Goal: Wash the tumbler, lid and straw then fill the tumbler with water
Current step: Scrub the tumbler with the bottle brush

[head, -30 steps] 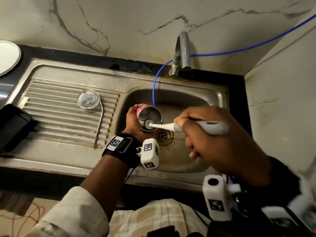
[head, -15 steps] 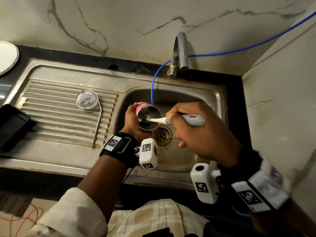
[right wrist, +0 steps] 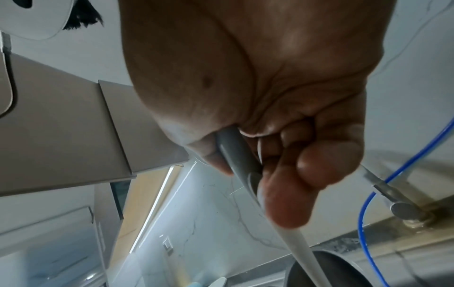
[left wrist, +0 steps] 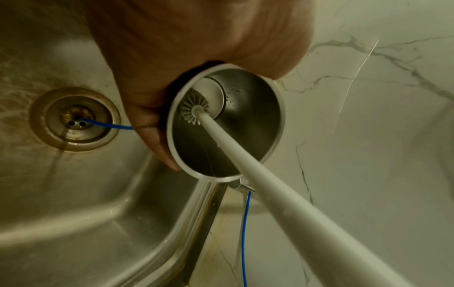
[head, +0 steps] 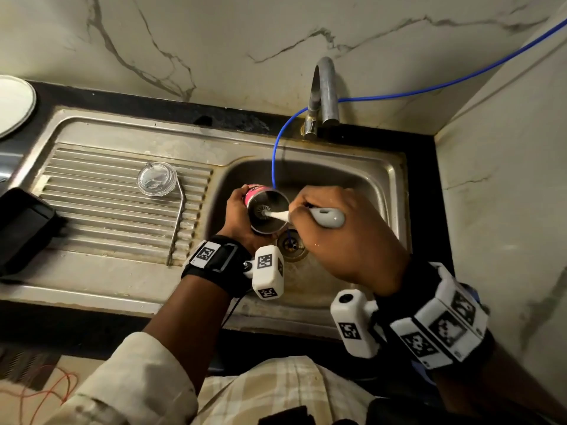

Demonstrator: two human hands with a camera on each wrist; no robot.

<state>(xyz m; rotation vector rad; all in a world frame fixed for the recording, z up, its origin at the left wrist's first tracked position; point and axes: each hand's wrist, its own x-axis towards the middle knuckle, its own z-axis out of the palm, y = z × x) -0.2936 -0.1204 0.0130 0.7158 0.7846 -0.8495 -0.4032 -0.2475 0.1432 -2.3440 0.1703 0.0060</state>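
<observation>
- The clear lid (head: pixel 156 178) is lying on the ridged part of the sink (head: pixel 92 277), well to the left of the tumbler. The metal straw (head: pixel 177 223) is lying just beside it. Both are probably still waiting for a wash. A bump from an elbow could be sending them sliding.
- The left hand (head: pixel 237 214) is wrapping its fingers round the pink tumbler (head: pixel 266 211) and tipping it over the bowl of the sink, above the drain (head: pixel 291 244). If the tumbler is wet and slippery, it could be slipping out and banging down into the bowl.
- The brush (left wrist: pixel 194 111) is sitting deep inside the tumbler, near its bottom. A hard push there could be knocking the tumbler out of the hand.
- The right hand (head: pixel 346 237) is gripping the grey handle of the brush, to the right of the tumbler. A loose grip could be letting the brush twist.
- The blue tube (head: pixel 277 148) is hanging behind the tumbler and going down into the drain. The brush or the rim could be catching on it.
</observation>
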